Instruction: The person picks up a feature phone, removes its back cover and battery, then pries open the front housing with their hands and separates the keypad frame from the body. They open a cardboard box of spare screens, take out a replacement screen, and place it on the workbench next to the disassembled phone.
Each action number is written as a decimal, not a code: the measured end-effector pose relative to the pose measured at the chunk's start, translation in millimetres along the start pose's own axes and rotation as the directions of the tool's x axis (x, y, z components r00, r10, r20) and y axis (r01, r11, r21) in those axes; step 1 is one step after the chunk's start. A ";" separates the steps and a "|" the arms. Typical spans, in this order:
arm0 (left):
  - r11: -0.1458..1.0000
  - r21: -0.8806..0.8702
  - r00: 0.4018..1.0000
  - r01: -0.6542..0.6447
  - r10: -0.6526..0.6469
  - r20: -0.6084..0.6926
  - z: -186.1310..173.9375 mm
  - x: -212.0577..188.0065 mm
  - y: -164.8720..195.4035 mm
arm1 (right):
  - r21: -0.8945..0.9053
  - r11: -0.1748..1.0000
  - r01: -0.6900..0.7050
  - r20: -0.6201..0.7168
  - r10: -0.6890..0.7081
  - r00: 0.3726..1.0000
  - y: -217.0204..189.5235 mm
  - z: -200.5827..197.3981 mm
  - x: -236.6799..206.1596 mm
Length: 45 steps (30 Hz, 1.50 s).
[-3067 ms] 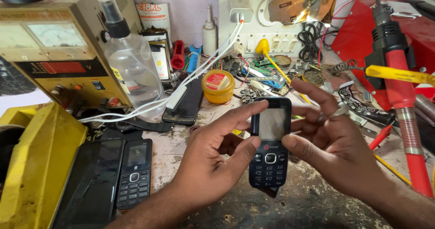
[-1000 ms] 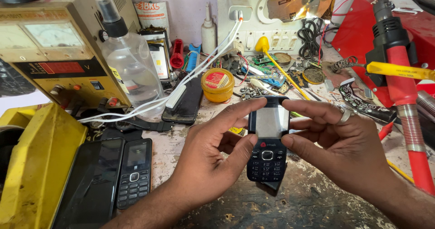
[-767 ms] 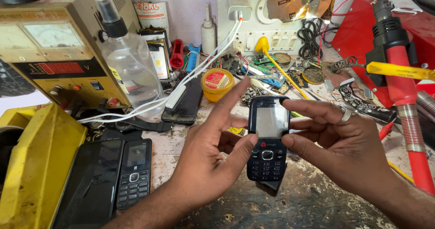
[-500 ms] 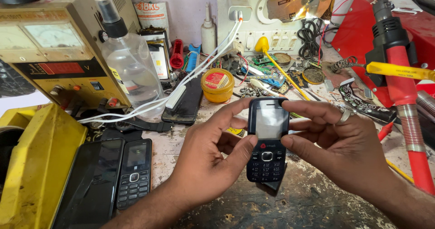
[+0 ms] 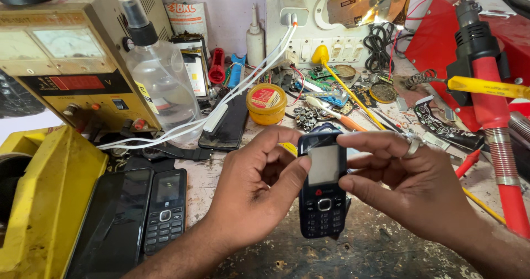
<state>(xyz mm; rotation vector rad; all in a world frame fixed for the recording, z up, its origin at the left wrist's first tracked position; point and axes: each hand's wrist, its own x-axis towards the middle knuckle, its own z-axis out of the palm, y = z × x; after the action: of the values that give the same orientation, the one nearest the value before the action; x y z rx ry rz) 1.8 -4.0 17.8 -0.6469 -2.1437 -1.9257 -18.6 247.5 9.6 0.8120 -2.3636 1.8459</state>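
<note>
- Dark blue and upright, the keypad phone [image 5: 323,188] sits between your two hands above the near middle of the table [image 5: 381,251]; its pale screen faces you and its keypad is below it
- Your left hand [image 5: 254,193] is closed on the phone's left side; the thumb presses along the left edge beside the screen and the forefinger curls over toward the top corner
- Your right hand [image 5: 414,188] is closed on the phone's right side; the forefinger reaches across the top edge, the thumb lies against the right edge, and a silver ring [image 5: 413,144] shows on one finger
- Near the left edge of the table lie a second keypad phone [image 5: 165,210] and, just beside it, a black touchscreen phone [image 5: 118,224]; a yellow case [image 5: 38,202] stands at their left
- Toward the far left corner stand a bench power supply [image 5: 72,64] and a clear spray bottle [image 5: 160,80]; white cables [image 5: 243,91] run past the bottle up to a wall socket
- A small yellow tin [image 5: 266,103] rests near the far middle; beside it lie loose parts and a yellow-handled screwdriver [image 5: 342,86]
- Along the right edge stands a red hot-air gun [image 5: 488,91] with its ribbed hose
</note>
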 end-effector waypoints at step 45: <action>0.973 -0.036 0.969 -0.228 0.230 0.089 4.2 -6.3 8.8 | 0.066 0.962 -0.266 0.261 0.240 0.935 3.9 5.2 8.9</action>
<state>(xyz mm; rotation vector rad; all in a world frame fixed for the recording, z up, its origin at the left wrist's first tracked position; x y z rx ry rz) 11.8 -0.6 22.4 -0.9609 -1.9968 -1.8349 -26.5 239.9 7.6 0.8292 -2.6597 2.0866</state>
